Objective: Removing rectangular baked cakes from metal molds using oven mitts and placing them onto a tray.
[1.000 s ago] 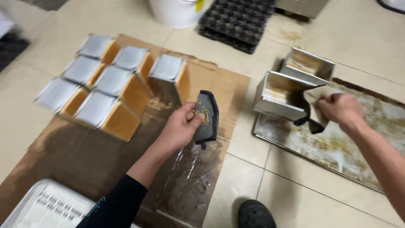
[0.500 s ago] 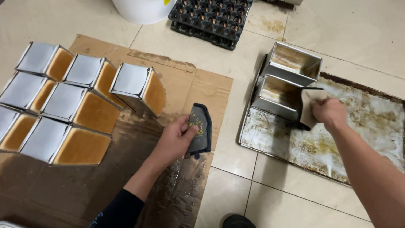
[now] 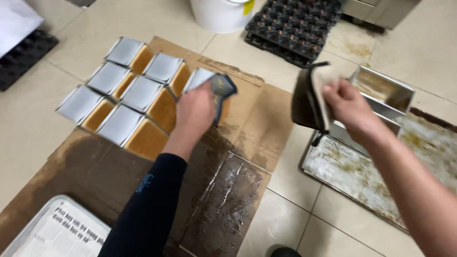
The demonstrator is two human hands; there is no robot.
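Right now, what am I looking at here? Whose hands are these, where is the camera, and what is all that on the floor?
There is no machine here: a person wears a camera on the head, looking down at their own two bare hands. On the tiled floor lies a greasy cardboard sheet with bread loaves in metal tins tipped on their sides. The left hand, in a dark sleeve, grips a dark oven mitt against the nearest tin. The right hand holds up another padded mitt. Beneath it sit empty loaf tins on a crusted baking tray. A white bucket and a black egg tray stand beyond.

A bakery's back room: loaf tins [image 3: 143, 93] on cardboard [image 3: 238, 138], a greasy baking tray [image 3: 352, 176], tiled floor [image 3: 419, 47].
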